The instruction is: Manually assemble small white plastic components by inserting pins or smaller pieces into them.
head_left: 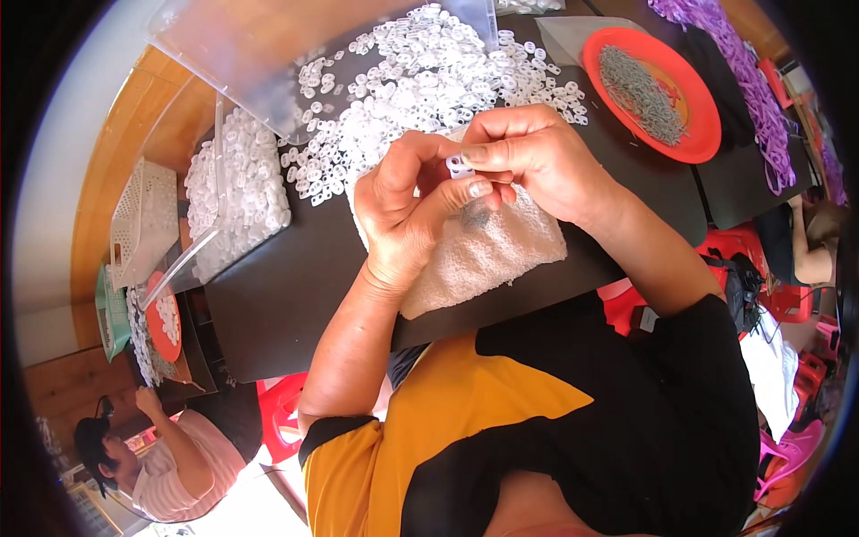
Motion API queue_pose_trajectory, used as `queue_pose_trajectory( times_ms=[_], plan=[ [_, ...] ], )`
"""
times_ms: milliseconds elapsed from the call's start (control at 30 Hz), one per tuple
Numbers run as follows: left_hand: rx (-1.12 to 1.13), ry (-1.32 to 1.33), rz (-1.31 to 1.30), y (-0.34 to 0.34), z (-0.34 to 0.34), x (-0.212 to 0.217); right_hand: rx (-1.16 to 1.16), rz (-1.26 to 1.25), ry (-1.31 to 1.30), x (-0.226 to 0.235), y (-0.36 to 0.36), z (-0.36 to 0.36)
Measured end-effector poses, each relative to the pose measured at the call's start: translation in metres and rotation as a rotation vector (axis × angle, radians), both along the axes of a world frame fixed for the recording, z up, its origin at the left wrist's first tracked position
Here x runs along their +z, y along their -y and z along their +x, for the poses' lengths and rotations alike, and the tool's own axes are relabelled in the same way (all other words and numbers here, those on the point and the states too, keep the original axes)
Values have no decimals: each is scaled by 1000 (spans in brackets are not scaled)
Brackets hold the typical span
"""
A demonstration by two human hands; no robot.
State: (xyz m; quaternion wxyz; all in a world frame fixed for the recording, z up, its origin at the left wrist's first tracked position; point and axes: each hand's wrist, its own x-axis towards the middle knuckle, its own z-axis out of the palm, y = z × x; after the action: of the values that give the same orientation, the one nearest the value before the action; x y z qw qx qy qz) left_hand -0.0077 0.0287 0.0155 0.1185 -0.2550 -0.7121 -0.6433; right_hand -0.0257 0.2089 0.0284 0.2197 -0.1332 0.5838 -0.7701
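Note:
Over a pale terry towel (pixel 501 264), my hands meet at fingertip height. My left hand (pixel 400 210) is closed, pinching a small white plastic piece with round holes (pixel 458 166) between thumb and fingers. My right hand (pixel 537 157) is closed too, its thumb and forefinger pressed on the top of the same piece. Whether the right fingertips also hold something tiny is hidden. A small grey patch (pixel 476 215) shows on the towel just below the fingers. Beyond my hands spreads a heap of similar white pieces (pixel 420 80).
A red-orange plate (pixel 707 125) of small grey pins stands at the right. On the left is a clear bin (pixel 234 197) full of white pieces, near a white perforated basket (pixel 143 210). Purple strips (pixel 771 134) lie far right. Another person (pixel 170 456) sits at lower left.

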Motion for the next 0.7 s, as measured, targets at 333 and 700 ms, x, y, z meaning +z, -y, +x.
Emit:
queue_pose_trajectory(
  times_ms=[333, 700],
  plan=[
    [-90, 59, 119, 4, -1, -2, 26, -30, 27, -7, 4, 1],
    [-74, 304, 255, -3, 0, 7, -44, 16, -88, -7, -1, -5]
  ],
)
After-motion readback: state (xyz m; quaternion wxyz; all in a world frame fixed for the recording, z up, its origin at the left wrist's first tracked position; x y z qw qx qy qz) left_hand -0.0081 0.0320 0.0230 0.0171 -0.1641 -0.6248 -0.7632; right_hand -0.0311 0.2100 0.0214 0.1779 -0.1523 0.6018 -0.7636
